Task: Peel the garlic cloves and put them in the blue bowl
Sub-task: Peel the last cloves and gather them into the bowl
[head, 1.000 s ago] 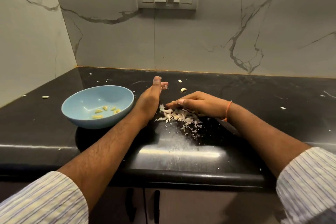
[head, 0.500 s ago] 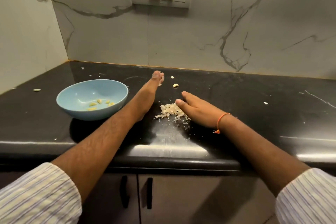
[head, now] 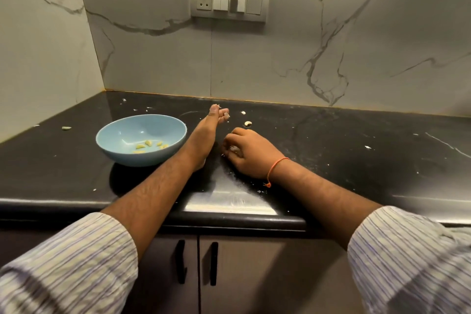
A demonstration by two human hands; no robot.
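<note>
Left hand (head: 204, 135) stretches forward on the black surface (head: 356, 160), just beside the right rim of the blue bowl (head: 114, 135). Its fingers are straight and close together, and small bits of peel stick to the fingertips (head: 225, 115). Right hand (head: 251, 154) lies near it, knuckles up, with the fingers curled around a bunch of white garlic peels (head: 233, 149). An orange thread (head: 276, 166) is tied at its wrist.

Several peeled garlic cloves (head: 150, 145) lie inside the bowl, on its bottom. One unpeeled clove (head: 247, 123) rests on the surface just behind the right hand, a smaller piece (head: 243, 112) further back, and another clove (head: 66, 128) lies well to the left of the bowl.

Half a second ago the right hand was flat beside an open heap of peels; now the heap is gone from the surface and the hand is closed over it. The left hand has stayed stretched out.

Most of the peels are hidden under the right fingers, so I cannot tell if a clove is also inside. Both sleeves (head: 63, 262) are cut off by the picture edge.
</note>
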